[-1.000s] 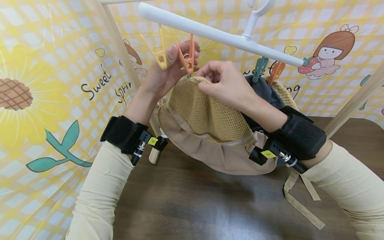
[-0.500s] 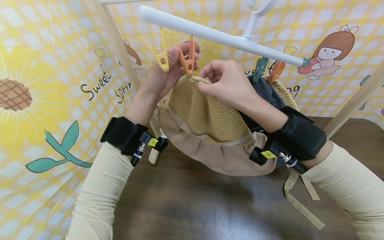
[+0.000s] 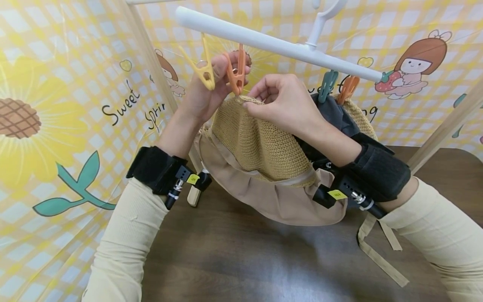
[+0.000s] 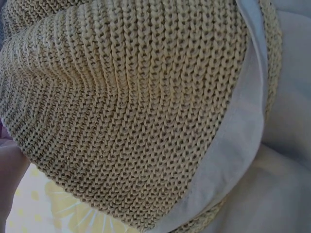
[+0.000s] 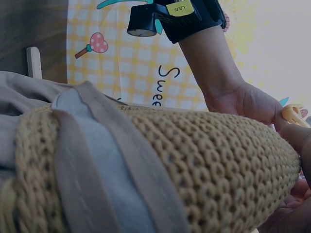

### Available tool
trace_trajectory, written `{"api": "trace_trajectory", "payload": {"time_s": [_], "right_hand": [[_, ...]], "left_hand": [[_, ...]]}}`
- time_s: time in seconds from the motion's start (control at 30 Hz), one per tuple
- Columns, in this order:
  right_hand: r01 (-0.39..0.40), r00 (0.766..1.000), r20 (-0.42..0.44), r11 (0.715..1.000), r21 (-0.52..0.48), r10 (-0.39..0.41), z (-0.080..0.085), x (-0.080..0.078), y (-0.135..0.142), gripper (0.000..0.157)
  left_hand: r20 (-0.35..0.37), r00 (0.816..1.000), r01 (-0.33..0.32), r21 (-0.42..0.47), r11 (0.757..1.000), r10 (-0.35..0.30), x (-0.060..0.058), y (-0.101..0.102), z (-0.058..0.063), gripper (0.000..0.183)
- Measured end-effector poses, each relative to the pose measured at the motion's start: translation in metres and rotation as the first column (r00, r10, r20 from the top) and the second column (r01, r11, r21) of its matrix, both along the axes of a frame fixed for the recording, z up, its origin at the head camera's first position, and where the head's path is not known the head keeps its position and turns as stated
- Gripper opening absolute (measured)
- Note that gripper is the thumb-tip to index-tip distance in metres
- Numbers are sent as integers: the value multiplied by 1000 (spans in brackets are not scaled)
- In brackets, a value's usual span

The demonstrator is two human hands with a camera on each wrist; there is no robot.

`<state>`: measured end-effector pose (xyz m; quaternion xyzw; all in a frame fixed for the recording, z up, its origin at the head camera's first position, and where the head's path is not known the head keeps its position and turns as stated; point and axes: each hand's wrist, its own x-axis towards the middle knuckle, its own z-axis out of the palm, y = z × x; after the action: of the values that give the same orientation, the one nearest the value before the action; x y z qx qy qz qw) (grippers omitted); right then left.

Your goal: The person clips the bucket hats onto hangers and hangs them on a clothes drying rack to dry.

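Observation:
In the head view a woven straw-coloured hat (image 3: 253, 138) with a wide beige fabric brim hangs below a white hanger (image 3: 279, 44). My left hand (image 3: 211, 86) has thumb and fingers around an orange clothespin (image 3: 236, 75) that hangs from the bar. Its tip meets the hat's gathered top edge. A yellow clothespin (image 3: 205, 73) hangs beside the thumb. My right hand (image 3: 288, 98) pinches the hat's edge just right of the clip. Hat weave (image 4: 131, 107) fills the left wrist view. In the right wrist view, the hat (image 5: 223, 155) partly covers the left hand (image 5: 248, 104).
Farther right on the hanger, a teal clothespin (image 3: 327, 86) and an orange one grip dark fabric (image 3: 332, 111) and more straw weave. Wooden poles (image 3: 445, 126) stand at both sides. Beige ties (image 3: 381, 260) hang over the brown tabletop (image 3: 226, 260). A printed yellow curtain (image 3: 75, 105) surrounds everything.
The right hand has shifted slightly left, bringing the hat's edge up to the orange clothespin's tip. That clip's left arm has moved slightly right. The brim hangs a little lower.

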<state>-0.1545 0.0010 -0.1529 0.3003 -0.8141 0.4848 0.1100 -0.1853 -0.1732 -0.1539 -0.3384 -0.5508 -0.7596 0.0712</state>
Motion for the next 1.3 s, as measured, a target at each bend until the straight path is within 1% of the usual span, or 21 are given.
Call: {"api": "trace_trajectory", "payload": {"time_s": [0.1, 0.2, 0.37, 0.43, 0.6, 0.67, 0.8, 0.87, 0.9, 0.97, 1.0, 1.13, 1.3], "right_hand": [[2, 1000, -2, 1000, -4, -2, 0, 0, 0, 9], [4, 1000, -3, 1000, -5, -4, 0, 0, 0, 9], [3, 1000, -6, 1000, -16, -3, 0, 0, 0, 9], [3, 1000, -7, 1000, -18, -3, 0, 0, 0, 8], [10, 1000, -1, 1000, -19, -10, 0, 1, 0, 8], [17, 1000, -2, 1000, -17, -17, 0, 2, 0, 8], [31, 999, -11, 999, -15, -31, 0, 3, 0, 9], [33, 999, -14, 999, -23, -33, 0, 3, 0, 9], [31, 999, -14, 999, -29, -31, 0, 3, 0, 10], [30, 999, -17, 999, -42, -31, 0, 4, 0, 10], [28, 999, -18, 998, -50, -29, 0, 4, 0, 10], [30, 999, -20, 997, -72, -32, 0, 5, 0, 9], [30, 999, -19, 995, -96, -32, 0, 6, 1, 11]], "left_hand": [[9, 1000, -10, -3, 1000, 10, 1, 3, 1, 49], [1, 1000, -6, -17, 1000, 6, 1, 5, 2, 45], [-56, 998, 8, -54, 998, -11, 1, 6, 2, 43], [-63, 998, 7, -61, 998, -11, 2, 7, 3, 41], [17, 1000, -7, -31, 1000, 8, 6, 9, 6, 48], [36, 999, -11, -26, 1000, 11, 7, 10, 7, 50], [25, 1000, -11, -32, 999, 12, 7, 12, 6, 41], [24, 1000, -17, -30, 999, 18, 7, 13, 6, 34], [27, 999, -24, -31, 999, 25, 8, 13, 6, 29], [27, 998, -56, -55, 997, 58, 9, 14, 7, 14], [26, 997, -70, -66, 995, 72, 10, 14, 7, 11], [19, 992, -121, -117, 986, 124, 12, 16, 9, 30], [25, 992, -117, -97, 988, 120, 12, 16, 9, 28]]}}
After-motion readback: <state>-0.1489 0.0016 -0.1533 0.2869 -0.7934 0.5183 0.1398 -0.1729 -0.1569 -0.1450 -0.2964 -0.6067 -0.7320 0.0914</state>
